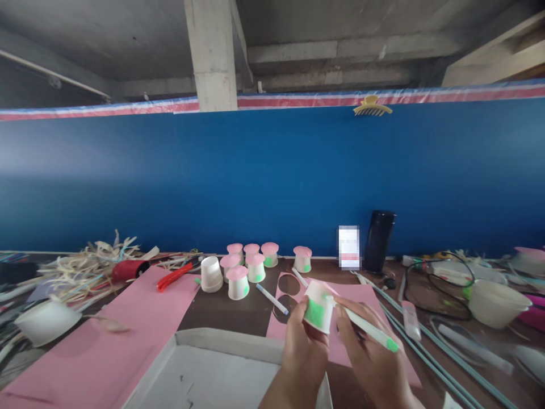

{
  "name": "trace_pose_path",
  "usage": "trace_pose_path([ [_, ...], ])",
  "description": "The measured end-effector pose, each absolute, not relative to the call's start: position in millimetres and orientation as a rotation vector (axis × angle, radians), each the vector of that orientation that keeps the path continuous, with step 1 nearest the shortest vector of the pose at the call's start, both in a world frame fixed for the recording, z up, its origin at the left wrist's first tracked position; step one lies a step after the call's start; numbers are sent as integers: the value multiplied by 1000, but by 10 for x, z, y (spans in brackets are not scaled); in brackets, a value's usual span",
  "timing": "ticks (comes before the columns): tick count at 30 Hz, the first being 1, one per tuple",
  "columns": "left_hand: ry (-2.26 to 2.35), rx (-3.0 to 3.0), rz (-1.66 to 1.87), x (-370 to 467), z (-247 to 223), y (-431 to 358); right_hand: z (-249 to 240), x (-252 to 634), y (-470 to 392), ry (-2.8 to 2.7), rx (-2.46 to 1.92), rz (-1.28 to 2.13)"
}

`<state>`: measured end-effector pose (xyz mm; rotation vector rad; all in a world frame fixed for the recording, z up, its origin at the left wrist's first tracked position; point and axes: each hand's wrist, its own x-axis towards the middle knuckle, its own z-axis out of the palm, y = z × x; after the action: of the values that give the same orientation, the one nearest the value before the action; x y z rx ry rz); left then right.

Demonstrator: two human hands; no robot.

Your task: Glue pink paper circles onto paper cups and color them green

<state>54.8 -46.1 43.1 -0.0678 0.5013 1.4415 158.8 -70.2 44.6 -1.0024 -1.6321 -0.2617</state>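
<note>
My left hand (304,346) is wrapped round a white paper cup (317,308), which is tilted and bears bright green patches on its side. Between the fingers of my right hand (374,352) is a white marker with a green end (368,326); its tip meets the cup's side near the top. Under both hands lies a pink sheet with round holes (361,292). Beyond it, to the left, stand several upturned cups with pink round tops (238,282) and green marks. A second marker (272,299) rests on the dark table near them.
A white shallow box (230,341) sits at the front, beside a long pink sheet (123,335). Red scissors (174,276) and a heap of paper strips (97,267) lie left. A black cylinder (380,241), blue-grey tubes (419,341) and a white tub (496,304) are right.
</note>
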Motion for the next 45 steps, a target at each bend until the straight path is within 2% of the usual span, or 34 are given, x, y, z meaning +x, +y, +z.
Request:
trace_pose_path([
  [45, 444, -70, 1423, 508, 431, -444, 414, 1582, -688, -1599, -969, -163],
])
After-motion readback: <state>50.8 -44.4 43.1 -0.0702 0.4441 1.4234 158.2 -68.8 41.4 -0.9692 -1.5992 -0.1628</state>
